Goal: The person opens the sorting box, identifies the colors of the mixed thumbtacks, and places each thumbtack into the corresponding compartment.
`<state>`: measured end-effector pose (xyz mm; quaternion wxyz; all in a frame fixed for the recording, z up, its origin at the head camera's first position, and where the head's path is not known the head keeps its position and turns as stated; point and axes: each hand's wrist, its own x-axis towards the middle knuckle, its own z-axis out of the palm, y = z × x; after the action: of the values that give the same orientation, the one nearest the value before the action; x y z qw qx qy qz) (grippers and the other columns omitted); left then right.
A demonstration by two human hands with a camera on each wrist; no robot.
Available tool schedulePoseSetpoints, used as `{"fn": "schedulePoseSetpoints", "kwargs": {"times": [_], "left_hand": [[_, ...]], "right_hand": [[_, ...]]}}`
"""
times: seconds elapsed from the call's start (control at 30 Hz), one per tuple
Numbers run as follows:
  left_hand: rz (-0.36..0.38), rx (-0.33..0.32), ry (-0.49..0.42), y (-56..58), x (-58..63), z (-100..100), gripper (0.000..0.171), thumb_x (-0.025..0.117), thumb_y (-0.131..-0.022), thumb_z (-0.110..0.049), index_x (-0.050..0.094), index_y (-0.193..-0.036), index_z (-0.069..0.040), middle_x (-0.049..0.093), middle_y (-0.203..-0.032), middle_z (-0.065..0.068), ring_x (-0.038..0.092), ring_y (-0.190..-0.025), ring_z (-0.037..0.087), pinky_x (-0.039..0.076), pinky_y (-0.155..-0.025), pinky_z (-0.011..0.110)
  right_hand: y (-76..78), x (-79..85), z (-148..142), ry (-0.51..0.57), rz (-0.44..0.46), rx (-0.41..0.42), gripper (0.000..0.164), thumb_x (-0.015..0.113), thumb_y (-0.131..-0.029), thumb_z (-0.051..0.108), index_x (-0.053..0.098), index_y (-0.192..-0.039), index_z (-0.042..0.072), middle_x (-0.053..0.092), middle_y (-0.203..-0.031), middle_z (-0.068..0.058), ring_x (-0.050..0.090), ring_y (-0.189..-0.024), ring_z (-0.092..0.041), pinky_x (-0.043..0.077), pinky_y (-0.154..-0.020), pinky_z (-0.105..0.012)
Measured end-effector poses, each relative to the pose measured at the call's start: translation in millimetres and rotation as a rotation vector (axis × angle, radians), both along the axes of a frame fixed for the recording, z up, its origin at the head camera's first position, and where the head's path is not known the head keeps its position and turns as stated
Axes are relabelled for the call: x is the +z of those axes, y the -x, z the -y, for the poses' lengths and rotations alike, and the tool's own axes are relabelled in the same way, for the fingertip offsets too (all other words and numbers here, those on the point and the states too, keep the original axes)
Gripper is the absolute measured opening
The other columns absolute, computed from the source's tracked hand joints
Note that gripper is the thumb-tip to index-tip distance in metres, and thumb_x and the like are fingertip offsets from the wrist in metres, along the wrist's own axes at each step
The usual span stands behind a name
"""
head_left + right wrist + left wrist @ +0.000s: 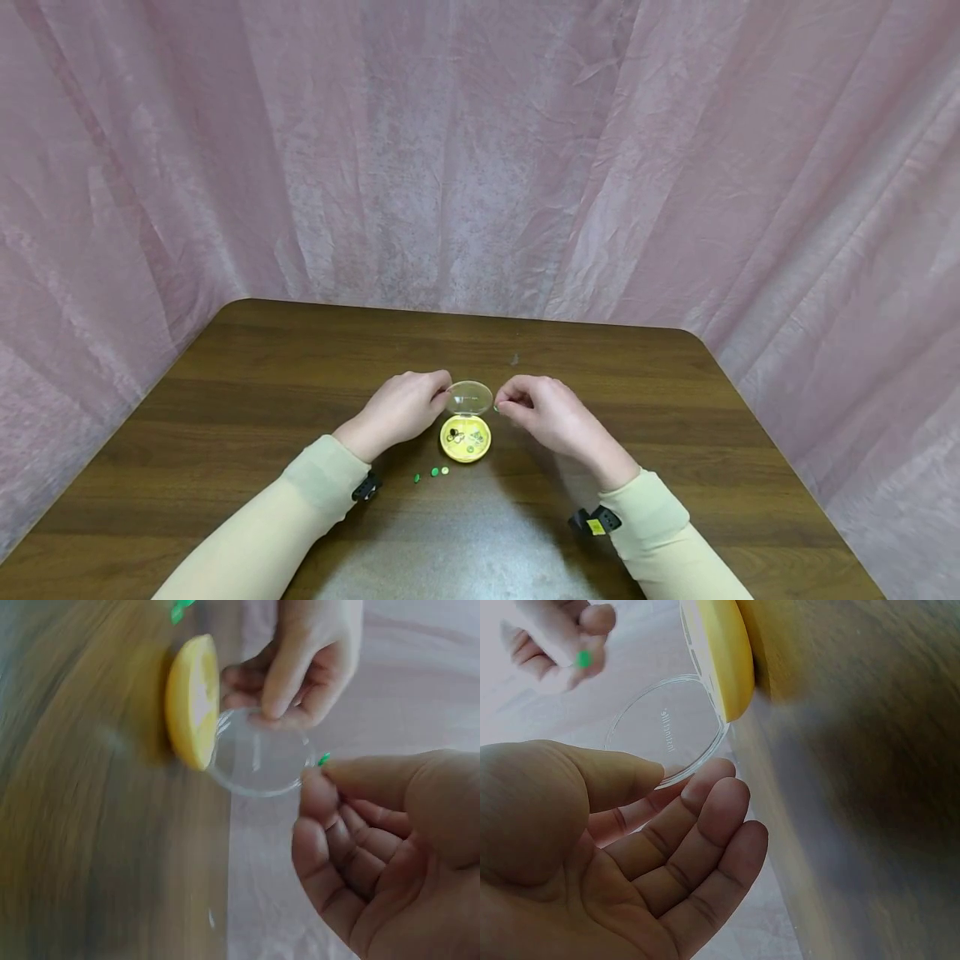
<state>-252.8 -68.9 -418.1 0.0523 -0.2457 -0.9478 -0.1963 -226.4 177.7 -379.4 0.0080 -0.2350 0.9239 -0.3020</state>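
Note:
A round yellow case (466, 457) stands on the table with its clear lid (468, 398) hinged up at the back. Small items lie in its compartments, among them dark ring-like pieces (453, 434) on the left and green pieces (477, 436) on the right. My left hand (403, 407) pinches the lid's edge between thumb and index finger, its other fingers loosely bent. Right of the lid, my right hand (553, 417) pinches a tiny green piece (324, 759) between thumb and index fingertip; most of that piece is hidden, so its kind is unclear.
In front of the case, two small green pieces (434, 472) and a pale yellowish one (445, 471) lie on the brown wooden table (315, 358). A pink curtain (480, 167) hangs behind the table's far edge. Each wrist wears a black band.

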Motion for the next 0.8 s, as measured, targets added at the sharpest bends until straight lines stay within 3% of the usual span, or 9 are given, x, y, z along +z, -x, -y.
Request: {"fn": "schedulePoseSetpoints", "kwargs": {"times": [0.1,0.2,0.37,0.5,0.67,0.8], "left_hand": [[-0.003,0.000,-0.001,-0.4,-0.1,0,0.010,0.057,-0.100,-0.022,0.062,-0.091,-0.022,0.053,-0.068,-0.012,0.048,-0.057,0.010,0.038,-0.054,0.028],[-0.002,-0.002,-0.006,-0.7,-0.5,0,0.009,0.057,-0.100,-0.021,0.063,-0.092,-0.021,0.053,-0.069,-0.012,0.048,-0.058,0.010,0.039,-0.055,0.028],[-0.009,-0.004,-0.011,-0.8,-1.1,0,0.009,0.057,-0.099,-0.020,0.063,-0.093,-0.021,0.054,-0.071,-0.013,0.049,-0.058,0.010,0.039,-0.056,0.029],[-0.019,-0.004,-0.013,-0.4,-1.3,0,0.009,0.058,-0.099,-0.020,0.062,-0.091,-0.021,0.054,-0.071,-0.013,0.049,-0.059,0.010,0.039,-0.056,0.029],[-0.025,-0.007,-0.017,0.3,-1.2,-1,0.010,0.058,-0.099,-0.020,0.061,-0.089,-0.021,0.052,-0.068,-0.012,0.048,-0.058,0.011,0.039,-0.056,0.029],[-0.021,-0.006,-0.020,0.5,-1.1,0,0.011,0.058,-0.099,-0.020,0.061,-0.089,-0.021,0.053,-0.069,-0.012,0.048,-0.058,0.011,0.039,-0.056,0.029]], "right_hand": [[-0.3,4.0,-1,0.220,0.199,0.018,0.009,0.067,-0.095,0.025,0.070,-0.097,0.017,0.068,-0.086,-0.004,0.065,-0.078,-0.024,0.051,-0.071,-0.034],[-0.1,6.8,-3,0.409,0.340,0.040,0.019,0.067,-0.095,0.027,0.069,-0.102,0.009,0.067,-0.090,-0.009,0.063,-0.081,-0.027,0.051,-0.074,-0.035],[-0.2,9.6,-3,0.698,0.537,0.125,0.028,0.066,-0.096,0.023,0.062,-0.108,-0.003,0.065,-0.093,-0.011,0.060,-0.077,-0.018,0.048,-0.073,-0.029],[-1.8,11.7,-2,0.913,0.690,0.224,0.015,0.059,-0.100,0.014,0.060,-0.106,0.001,0.062,-0.094,-0.008,0.057,-0.075,-0.011,0.046,-0.071,-0.026],[-5.1,15.8,-1,1.062,0.802,0.336,0.011,0.049,-0.104,0.009,0.060,-0.103,0.006,0.057,-0.092,-0.001,0.049,-0.073,-0.011,0.042,-0.074,-0.028],[-7.8,19.4,0,1.102,0.851,0.360,0.013,0.046,-0.106,0.011,0.058,-0.100,0.008,0.053,-0.090,0.000,0.043,-0.073,-0.013,0.038,-0.075,-0.029]]}}
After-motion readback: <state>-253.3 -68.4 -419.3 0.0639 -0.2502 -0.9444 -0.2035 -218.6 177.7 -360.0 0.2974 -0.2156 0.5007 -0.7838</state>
